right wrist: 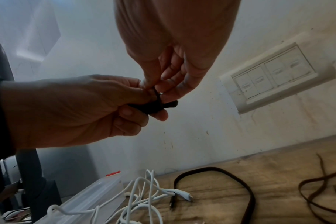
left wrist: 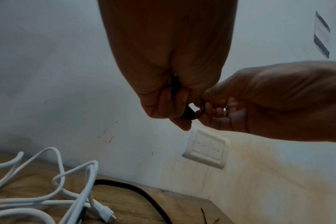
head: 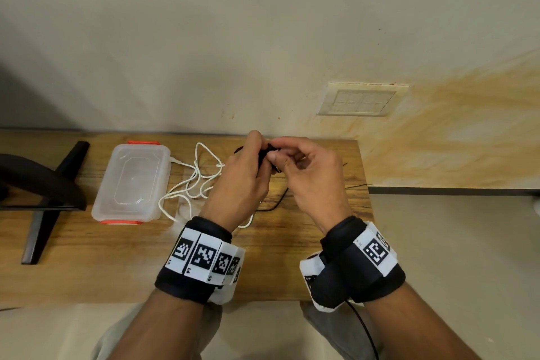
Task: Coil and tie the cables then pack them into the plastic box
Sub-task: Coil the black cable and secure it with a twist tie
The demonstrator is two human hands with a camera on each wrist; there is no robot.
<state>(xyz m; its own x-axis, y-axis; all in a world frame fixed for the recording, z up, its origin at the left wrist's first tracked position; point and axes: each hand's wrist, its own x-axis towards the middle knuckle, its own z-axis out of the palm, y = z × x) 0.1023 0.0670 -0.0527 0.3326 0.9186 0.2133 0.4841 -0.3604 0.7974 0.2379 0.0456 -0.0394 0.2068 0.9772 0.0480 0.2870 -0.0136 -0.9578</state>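
Your left hand [head: 239, 181] and your right hand [head: 309, 172] were raised together above the wooden table [head: 306, 242], well to the right of the plastic box [head: 131, 181]. Your left hand was clenched around a small black bundle of cable [right wrist: 153, 106], fingers curled under it and thumb over the top. Your right hand met it from the other side, thumb and forefinger pinching a thin dark tie [right wrist: 158, 97] that crossed the bundle; a small ring-like loop showed at the bundle's end in the left wrist view, though whether it belonged to the tie or to the cable could not be told.

The plastic box lay on the table with its translucent lid on and orange-red clips at its near and far ends. Just right of the box, a white cable [head: 193, 181] sprawled loose and uncoiled, one plug end lying close against the box's far right corner. Further right of the box, beyond the white cable, a black cable [right wrist: 230, 178] curved across the wood below your hands. A thin brown strap [right wrist: 313, 189] lay further right still.

Left of the box stood a black monitor stand [head: 43, 202]. On the wall behind the table, up and to the right of the box, sat a cream switch plate [head: 361, 101].
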